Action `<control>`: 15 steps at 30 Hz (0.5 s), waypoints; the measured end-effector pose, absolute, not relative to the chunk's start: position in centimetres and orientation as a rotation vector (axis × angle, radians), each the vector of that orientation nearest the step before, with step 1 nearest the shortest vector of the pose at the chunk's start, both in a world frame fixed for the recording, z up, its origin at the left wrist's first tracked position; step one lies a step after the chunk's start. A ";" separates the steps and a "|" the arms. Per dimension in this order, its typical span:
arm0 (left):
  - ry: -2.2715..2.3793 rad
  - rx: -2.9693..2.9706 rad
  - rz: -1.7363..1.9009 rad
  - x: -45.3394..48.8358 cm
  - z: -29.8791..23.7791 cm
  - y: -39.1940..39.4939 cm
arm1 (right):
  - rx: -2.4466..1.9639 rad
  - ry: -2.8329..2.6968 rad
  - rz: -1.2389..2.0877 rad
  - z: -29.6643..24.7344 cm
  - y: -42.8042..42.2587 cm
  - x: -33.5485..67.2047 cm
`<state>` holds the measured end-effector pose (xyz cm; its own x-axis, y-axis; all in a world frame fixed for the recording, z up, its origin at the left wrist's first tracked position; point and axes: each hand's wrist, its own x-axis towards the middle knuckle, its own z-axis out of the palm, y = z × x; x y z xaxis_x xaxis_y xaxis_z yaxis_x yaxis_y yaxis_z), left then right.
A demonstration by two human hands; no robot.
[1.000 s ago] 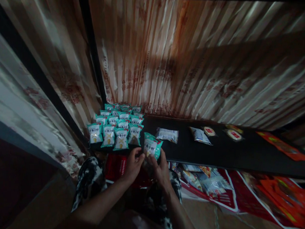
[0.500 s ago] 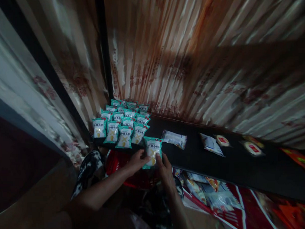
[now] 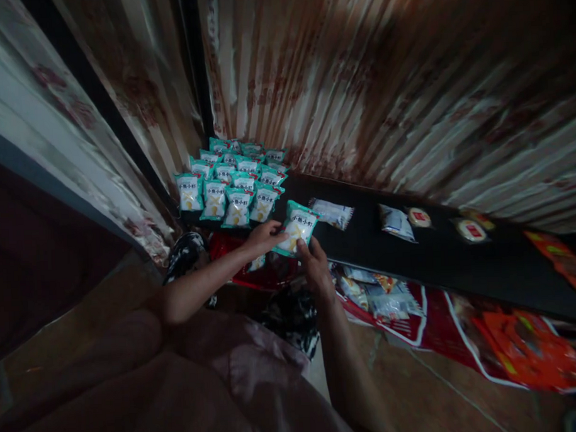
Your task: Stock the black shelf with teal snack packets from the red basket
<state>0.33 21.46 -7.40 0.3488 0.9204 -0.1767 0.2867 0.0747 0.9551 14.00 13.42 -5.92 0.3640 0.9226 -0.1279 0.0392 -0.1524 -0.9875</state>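
Note:
Between my two hands is a teal-and-white snack bag [image 3: 298, 227] with dark lettering and a yellow picture on its front. My left hand [image 3: 265, 237] grips its left edge, thumb toward the front. My right hand [image 3: 314, 260] is closed on the lower right corner, the thumb pressing on the front. The bag is tilted, just over the front edge of the black shelf [image 3: 359, 239]. Left of it, several matching teal snack bags [image 3: 238, 205] stand upright in close rows on the shelf, faces toward me.
Along the shelf to the right lie a white packet [image 3: 332, 213], another white packet [image 3: 396, 223], round wrapped snacks [image 3: 471, 230] and an orange packet [image 3: 561, 257]. Below are red bags [image 3: 435, 311] holding packets. A pleated curtain [image 3: 321, 89] hangs behind; a dark post [image 3: 195, 62] stands at the corner.
My view has shifted downward, so the shelf appears higher. The snack bag stays in both hands and has tilted clockwise, its top leaning right.

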 end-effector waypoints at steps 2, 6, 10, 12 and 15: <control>1.137 1.509 0.678 0.6 -7.2 22.2 | -1.478 -0.899 0.958 -6.0 13.9 14.2; 1.124 1.516 0.732 0.9 -7.1 22.8 | -1.427 -0.967 0.877 -5.5 14.7 14.4; 1.124 1.507 0.757 1.0 -6.8 22.8 | -1.420 -1.004 0.819 -4.8 15.0 14.1; 1.148 1.503 0.763 0.9 -6.8 22.6 | -1.433 -1.016 0.808 -4.7 14.9 13.8; 1.221 1.520 0.754 0.5 -6.8 21.9 | -1.472 -1.023 0.822 -5.1 14.5 13.5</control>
<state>0.52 21.88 -6.84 0.2946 0.9488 -0.1141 0.3227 0.0136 0.9464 13.53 14.53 -5.08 0.3844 0.9221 0.0450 0.1546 -0.0163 -0.9878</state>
